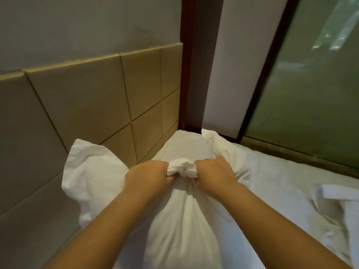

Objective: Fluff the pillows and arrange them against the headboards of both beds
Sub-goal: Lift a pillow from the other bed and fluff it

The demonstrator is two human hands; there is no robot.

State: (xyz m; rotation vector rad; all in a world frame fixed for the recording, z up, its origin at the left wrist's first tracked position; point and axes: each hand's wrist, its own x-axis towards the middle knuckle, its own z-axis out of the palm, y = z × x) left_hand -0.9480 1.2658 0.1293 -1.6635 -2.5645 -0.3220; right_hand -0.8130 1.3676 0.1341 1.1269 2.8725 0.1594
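A white pillow (182,220) stands on end in front of me on the bed, its corners flaring left and right. My left hand (147,175) and my right hand (211,173) sit close together at its top middle, each fist closed on a bunched fold of the pillowcase. The tan padded headboard (83,105) runs along the left, just behind the pillow. The pillow's lower part is hidden by my forearms.
The white bed sheet (281,183) spreads to the right, with a rumpled white cover (338,210) at the far right. A dark wooden post (196,65) stands in the corner beyond the bed head. A frosted glass panel (310,98) with a low ledge borders the bed's far side.
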